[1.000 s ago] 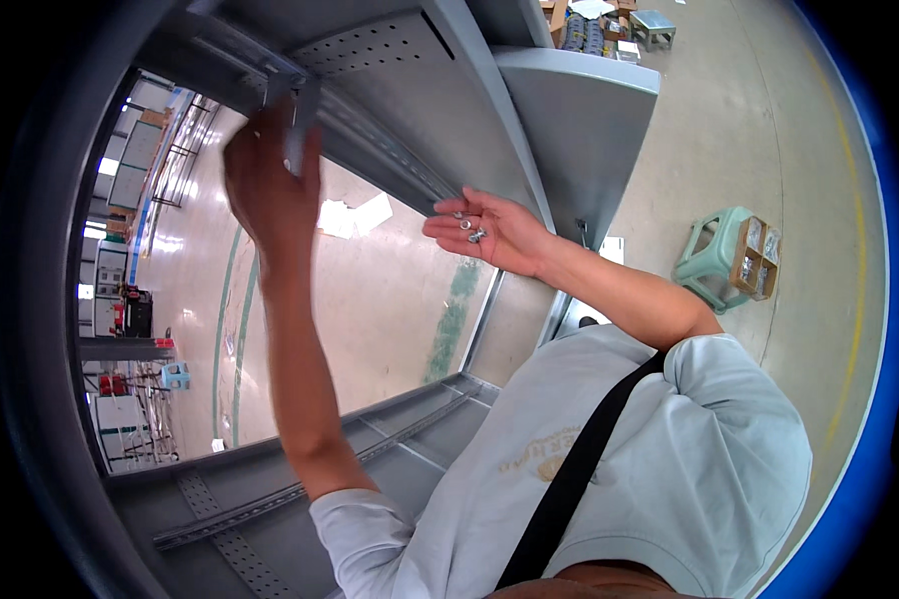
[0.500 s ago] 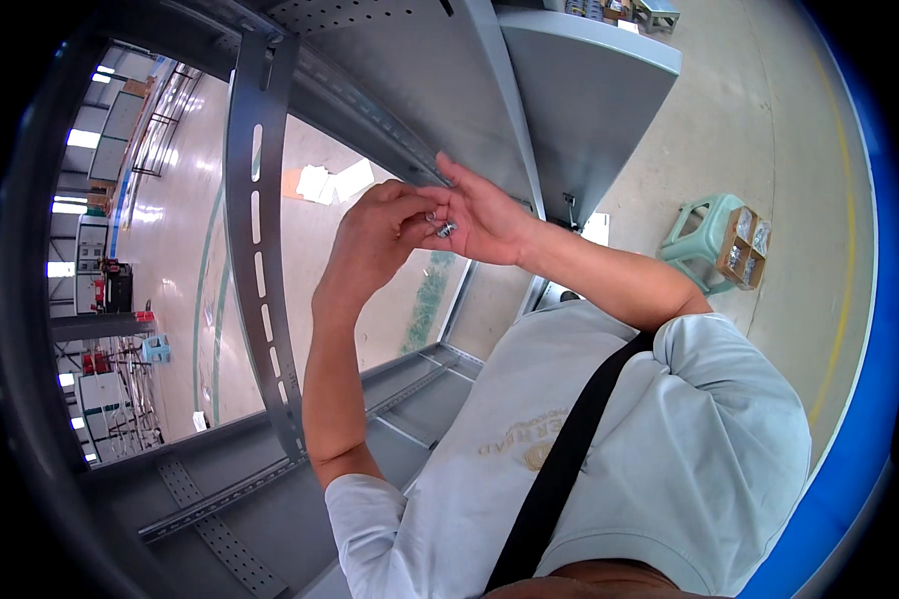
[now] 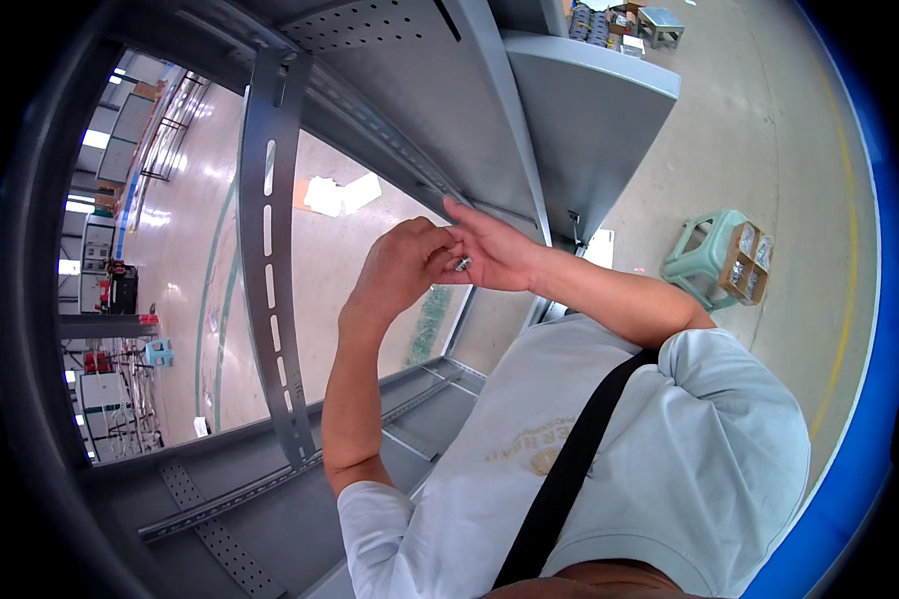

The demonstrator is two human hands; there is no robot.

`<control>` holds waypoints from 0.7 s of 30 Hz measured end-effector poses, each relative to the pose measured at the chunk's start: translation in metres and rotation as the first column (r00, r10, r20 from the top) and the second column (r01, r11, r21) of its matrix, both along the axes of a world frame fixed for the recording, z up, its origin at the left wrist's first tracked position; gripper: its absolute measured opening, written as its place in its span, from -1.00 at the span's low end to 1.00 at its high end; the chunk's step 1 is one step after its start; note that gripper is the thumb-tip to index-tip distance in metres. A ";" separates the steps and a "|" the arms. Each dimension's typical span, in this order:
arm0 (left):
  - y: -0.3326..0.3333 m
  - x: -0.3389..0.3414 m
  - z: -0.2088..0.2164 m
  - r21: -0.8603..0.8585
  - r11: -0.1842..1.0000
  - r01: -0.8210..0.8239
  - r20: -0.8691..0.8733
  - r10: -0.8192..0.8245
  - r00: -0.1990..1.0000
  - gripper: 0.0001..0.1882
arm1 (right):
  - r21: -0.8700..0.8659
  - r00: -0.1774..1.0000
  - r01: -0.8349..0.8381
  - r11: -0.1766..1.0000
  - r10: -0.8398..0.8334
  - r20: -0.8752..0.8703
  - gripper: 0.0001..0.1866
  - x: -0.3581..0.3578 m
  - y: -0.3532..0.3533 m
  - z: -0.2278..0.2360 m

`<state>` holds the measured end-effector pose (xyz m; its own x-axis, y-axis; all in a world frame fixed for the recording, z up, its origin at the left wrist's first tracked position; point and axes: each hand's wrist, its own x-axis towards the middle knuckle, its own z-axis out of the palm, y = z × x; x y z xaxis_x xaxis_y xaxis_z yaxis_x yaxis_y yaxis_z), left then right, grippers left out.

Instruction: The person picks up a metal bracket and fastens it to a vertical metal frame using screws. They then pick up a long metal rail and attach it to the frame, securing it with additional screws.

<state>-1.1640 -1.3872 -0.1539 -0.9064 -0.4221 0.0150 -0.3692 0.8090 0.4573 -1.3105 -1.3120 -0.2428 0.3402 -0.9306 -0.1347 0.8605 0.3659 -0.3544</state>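
In front of my chest, both hands meet beside the grey metal frame. My left hand is closed, its thumb and fingertips pinched together against the right palm; what they pinch is hidden. My right hand has its palm turned up and its thumb stretched out. A small silvery bolt lies at its curled fingers, touching the palm, close by the left fingertips. Whether more pieces lie under the fingers cannot be seen.
A slotted upright stands left of my left arm. Grey panels hang above and right of the hands. Perforated rails cross the frame's lower part. On the right, a green stool carries a divided cardboard box of small bagged parts.
Both hands have shifted slightly right and down in the picture, still together. A small ring-like piece seen at the left fingertips is now hidden. The bolt stays in the right hand.
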 end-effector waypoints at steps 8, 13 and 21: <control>0.003 0.007 -0.017 -0.053 0.998 0.024 -0.125 -0.031 0.992 -0.86 | 0.035 0.999 0.044 0.998 -0.043 -0.030 -0.32 -0.003 -0.001 0.003; -0.002 0.005 -0.015 -0.113 0.993 -0.028 -0.169 0.008 0.986 -0.88 | -0.085 0.989 0.085 0.993 -0.094 -0.114 -0.53 0.002 -0.007 -0.002; -0.015 0.009 0.014 0.457 0.864 -0.213 -0.478 0.440 0.760 -0.87 | -0.285 0.899 0.266 0.921 -0.344 -0.271 -0.66 -0.006 -0.027 0.036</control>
